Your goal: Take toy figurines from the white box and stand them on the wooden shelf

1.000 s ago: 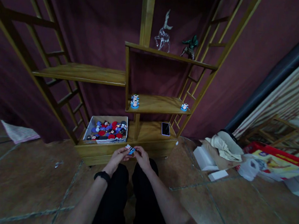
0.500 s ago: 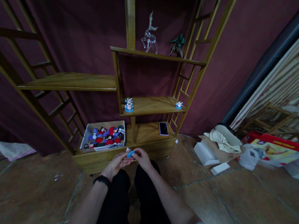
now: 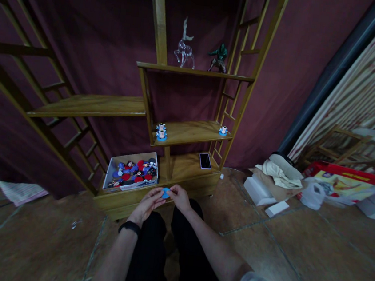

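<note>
Cardboard box (image 3: pixel 135 185) of figurines (image 3: pixel 137 169) sits left; nearer, the left hand (image 3: pixel 146 207) grips the edge of a blue disc (image 3: pixel 165 193), likely a figurine's base, in front of a wooden shelf unit (image 3: pixel 193 134). Light pressure on its rim should spare any figure hidden beneath. Its flat face points toward the wearer, long axis running sideways. The right hand (image 3: pixel 180 198) pinches the opposite edge; 1 phone (image 3: pixel 205 161) lies beyond.

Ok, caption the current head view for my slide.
Left hand and right hand hold a small blue piece before a wooden shelf unit with a box of figurines.
</note>
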Demonstrator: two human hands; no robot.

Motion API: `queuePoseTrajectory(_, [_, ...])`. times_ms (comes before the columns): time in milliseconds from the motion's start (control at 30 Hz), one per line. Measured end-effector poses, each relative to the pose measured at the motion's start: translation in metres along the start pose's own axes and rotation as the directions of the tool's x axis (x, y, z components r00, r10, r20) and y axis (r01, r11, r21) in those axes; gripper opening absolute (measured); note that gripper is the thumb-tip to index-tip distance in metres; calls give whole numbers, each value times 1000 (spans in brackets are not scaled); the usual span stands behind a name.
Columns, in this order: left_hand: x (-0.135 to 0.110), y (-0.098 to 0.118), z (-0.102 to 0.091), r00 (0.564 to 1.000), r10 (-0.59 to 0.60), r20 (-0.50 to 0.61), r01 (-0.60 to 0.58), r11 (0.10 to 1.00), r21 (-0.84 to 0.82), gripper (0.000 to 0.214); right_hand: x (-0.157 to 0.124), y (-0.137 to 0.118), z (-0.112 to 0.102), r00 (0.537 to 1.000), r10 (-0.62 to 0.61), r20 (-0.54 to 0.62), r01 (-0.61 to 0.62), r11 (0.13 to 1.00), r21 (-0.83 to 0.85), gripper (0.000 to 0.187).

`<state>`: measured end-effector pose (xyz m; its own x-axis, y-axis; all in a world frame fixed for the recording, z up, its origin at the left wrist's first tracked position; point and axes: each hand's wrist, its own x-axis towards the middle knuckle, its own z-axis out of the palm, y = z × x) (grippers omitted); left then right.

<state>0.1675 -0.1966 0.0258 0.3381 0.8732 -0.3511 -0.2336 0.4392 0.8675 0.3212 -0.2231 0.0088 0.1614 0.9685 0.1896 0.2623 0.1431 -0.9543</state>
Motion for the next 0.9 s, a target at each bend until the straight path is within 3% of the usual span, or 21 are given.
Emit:
queuePoseTrajectory(267, [-4, -4, -8, 993, 93, -78, -97, 994, -42, 15, 18, -17, 5, 973, -96, 209, 92, 995, 29, 6])
queuePoseTrajectory(467, [-1, -4, -5, 983, 77, -167, -104, 981, -161, 13, 34, -5, 11, 935, 9, 354, -51, 993, 108, 14])
queuePoseTrajectory(667, [19, -6, -4, 980, -46, -195, 6, 980, -199, 11, 47, 17, 12, 925, 96, 367, -184, 959, 214, 22])
queuePoseTrajectory(900, [45, 10, 15, 960, -117, -254, 53, 968, -246, 14, 71, 21, -7, 956, -43, 292, -8, 986, 169, 20])
